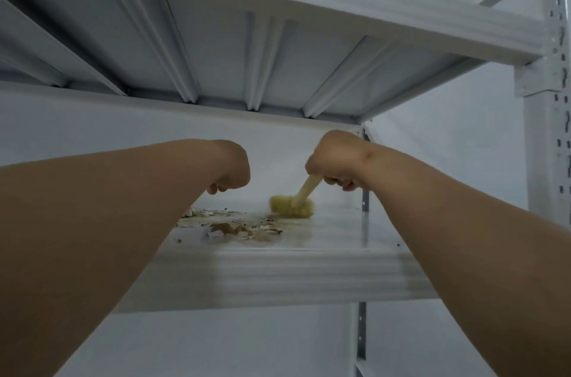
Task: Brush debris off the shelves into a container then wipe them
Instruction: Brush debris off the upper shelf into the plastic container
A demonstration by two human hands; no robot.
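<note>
Shelving dominates: a white metal shelf [309, 271] at chest height, another above it. Debris [234, 226], husks and paper scraps, lies mid-shelf near the front edge. The right hand [335, 160] grips a brush [293, 205] by its handle, bristles on the shelf just right of the pile. The left hand [230, 168] is curled; whether it holds anything cannot be told. Brushing seems under way; next the pile needs sweeping leftward or forward into a container, none visible.

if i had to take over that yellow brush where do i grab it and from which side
Grip the brush by its pale handle, just below the right hand that holds its upper end now. The handle slants up and to the right from the bristle head resting on the shelf, so come in from the front right, wrapping fingers around the shaft, clear of the debris.
</note>
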